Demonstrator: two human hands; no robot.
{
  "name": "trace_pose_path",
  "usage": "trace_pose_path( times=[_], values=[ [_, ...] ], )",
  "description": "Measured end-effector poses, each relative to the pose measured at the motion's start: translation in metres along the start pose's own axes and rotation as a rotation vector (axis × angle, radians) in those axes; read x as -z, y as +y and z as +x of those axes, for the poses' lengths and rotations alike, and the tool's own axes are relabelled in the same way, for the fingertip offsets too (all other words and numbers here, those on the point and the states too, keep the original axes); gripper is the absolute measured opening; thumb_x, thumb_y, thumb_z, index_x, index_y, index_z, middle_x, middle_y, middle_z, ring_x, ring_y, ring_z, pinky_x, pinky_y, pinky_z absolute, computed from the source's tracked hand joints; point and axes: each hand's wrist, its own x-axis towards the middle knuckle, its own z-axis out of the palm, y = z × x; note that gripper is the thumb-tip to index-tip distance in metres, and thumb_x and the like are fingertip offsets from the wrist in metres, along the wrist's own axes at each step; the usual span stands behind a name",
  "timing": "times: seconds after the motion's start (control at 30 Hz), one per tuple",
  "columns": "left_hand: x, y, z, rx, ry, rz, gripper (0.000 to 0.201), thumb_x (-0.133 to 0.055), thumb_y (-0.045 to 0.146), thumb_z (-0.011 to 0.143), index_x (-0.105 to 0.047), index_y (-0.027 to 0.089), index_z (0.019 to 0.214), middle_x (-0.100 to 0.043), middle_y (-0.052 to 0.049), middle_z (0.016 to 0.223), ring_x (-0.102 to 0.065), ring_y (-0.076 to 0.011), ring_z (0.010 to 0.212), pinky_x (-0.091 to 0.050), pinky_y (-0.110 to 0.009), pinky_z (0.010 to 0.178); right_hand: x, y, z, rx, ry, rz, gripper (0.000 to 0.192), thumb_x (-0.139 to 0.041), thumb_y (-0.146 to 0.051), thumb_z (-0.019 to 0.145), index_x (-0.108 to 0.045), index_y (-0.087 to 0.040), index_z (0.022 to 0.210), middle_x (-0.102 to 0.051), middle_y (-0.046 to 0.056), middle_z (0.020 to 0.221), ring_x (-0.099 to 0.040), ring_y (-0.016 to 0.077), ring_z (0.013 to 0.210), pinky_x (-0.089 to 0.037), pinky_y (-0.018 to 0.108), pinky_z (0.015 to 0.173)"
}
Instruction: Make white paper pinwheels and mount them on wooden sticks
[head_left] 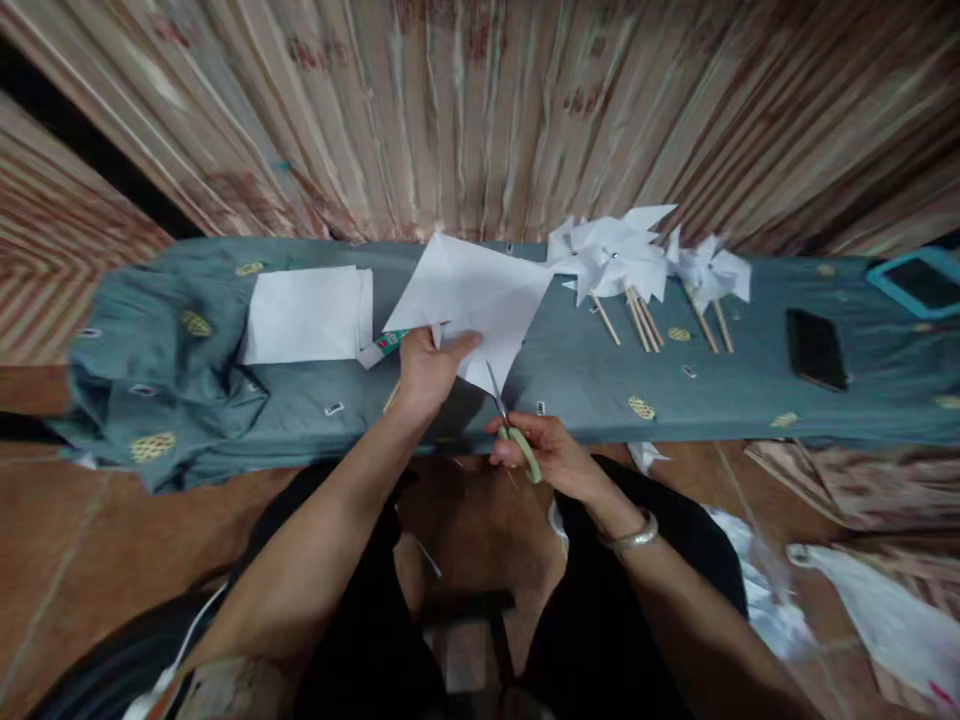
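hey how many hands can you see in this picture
2. The left hand holds the white paper; the right hand, lower and further right, holds the scissors at the paper's lower corner. No others show.

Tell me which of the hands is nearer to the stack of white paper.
Left. The left hand, gripping a white sheet, is just right of the paper stack; the right hand, holding the green-handled scissors, is farther off to the right.

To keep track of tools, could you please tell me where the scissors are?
In the head view, the green-handled scissors are in the right hand, just right of centre, blades at the white paper.
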Motion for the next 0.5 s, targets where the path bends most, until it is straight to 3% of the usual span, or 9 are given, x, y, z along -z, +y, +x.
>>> trace_pose_path(
  times=[0.5],
  values=[
    [0.0013, 0.0024, 0.0013, -0.006, 0.026, -0.034, 0.025, -0.078, 0.03, 0.059, -0.069, 0.013, 0.075, -0.071, -0.005, 0.079, -0.065, -0.0187, 0.073, -0.052, -0.032, 0.076, -0.0033, -0.0016, 0.0001, -0.086, 0.043, 0.08, 0.05, -0.081, -0.056, 0.063, -0.066, -0.017, 0.09, -0.063, -0.001, 0.067, -0.052, 0.0097, 0.059, -0.037, 0.022, 0.053]
  ],
)
